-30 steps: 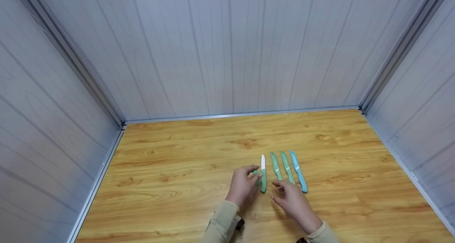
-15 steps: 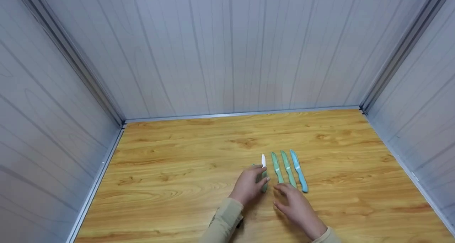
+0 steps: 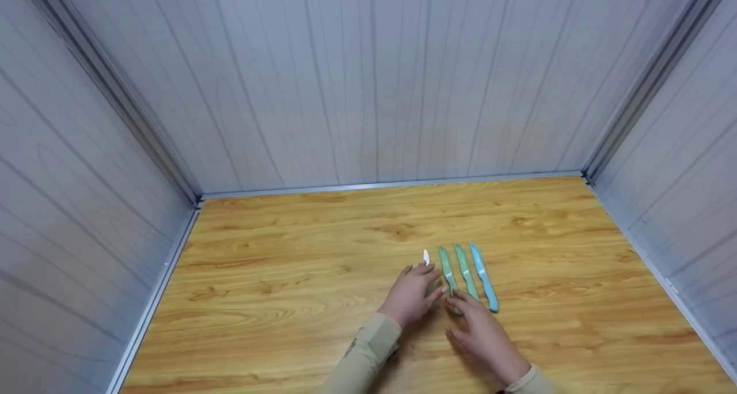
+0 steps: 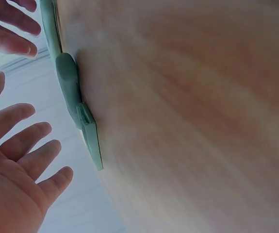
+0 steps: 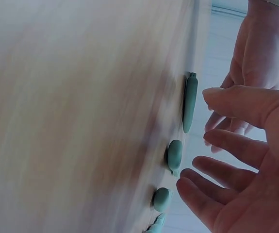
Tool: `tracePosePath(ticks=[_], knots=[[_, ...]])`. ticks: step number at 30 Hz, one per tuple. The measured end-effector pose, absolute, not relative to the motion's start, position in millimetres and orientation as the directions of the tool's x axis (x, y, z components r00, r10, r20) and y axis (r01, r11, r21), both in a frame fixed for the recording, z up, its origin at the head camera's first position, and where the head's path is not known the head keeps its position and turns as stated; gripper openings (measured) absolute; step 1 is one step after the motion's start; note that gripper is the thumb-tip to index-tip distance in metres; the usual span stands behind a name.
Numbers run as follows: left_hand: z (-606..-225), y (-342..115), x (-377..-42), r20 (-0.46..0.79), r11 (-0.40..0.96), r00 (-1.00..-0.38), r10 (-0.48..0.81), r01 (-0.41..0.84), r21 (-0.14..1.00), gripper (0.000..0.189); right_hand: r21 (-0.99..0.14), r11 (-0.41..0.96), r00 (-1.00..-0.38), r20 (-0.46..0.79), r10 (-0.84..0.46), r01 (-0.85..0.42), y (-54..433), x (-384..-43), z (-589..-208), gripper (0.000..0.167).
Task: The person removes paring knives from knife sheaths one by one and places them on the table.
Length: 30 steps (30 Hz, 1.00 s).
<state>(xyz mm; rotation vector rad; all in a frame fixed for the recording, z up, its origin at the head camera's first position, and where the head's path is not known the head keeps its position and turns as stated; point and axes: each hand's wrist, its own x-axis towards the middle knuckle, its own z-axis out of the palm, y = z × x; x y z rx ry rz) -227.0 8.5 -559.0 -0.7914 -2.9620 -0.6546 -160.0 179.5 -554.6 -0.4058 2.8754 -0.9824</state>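
"Rightward the left hand (image 3: 413,295) had been carried since the earlier frame, so more of the white-bladed knife (image 3: 426,256) was covered. And how were its fingers held?"

"Spread apart, as was shown by the left wrist view. Whether the knife was touched could not be told."

"And the right hand (image 3: 483,332)?"

"It had been moved only slightly. Its fingers were held apart and loosely bent, with the thumb kept away from them. From above, the handle end of the left green knife (image 3: 447,261) was partly hidden by its fingertips; contact could not be judged."

"What was seen around them?"

"Just right of the white blade, the left green knife, the right green knife (image 3: 463,260) and the blue knife (image 3: 487,287) were lined up side by side, tips pointed away from the person."

"And farther out?"

"Both wrists were covered by beige sleeves (image 3: 368,348). The wood-grained table (image 3: 276,250) was enclosed by pale panel walls (image 3: 345,83)."
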Motion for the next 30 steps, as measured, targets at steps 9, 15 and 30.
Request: tracePosePath(ticks=[9, 15, 30], knots=[[-557.1, 13.4, -237.9, 0.083, 0.791, -0.845, 0.529, 0.526, 0.313, 0.048, -0.599, 0.759, -0.957, 0.045, -0.288, -0.256, 180.5, -167.0, -557.3, 0.051], [-559.4, 19.6, -244.1, 0.053, 0.799, -0.844, 0.533, 0.524, 0.295, 0.048, -0.608, 0.762, -0.958, -0.006, -0.285, -0.223, 180.3, -170.3, -557.8, 0.049], [-561.0, 21.3, -257.6, 0.001, 0.813, -0.842, 0.540, 0.522, 0.259, 0.048, -0.636, 0.750, -0.956, -0.065, -0.286, -0.181, 180.6, -175.8, -557.9, 0.055]])
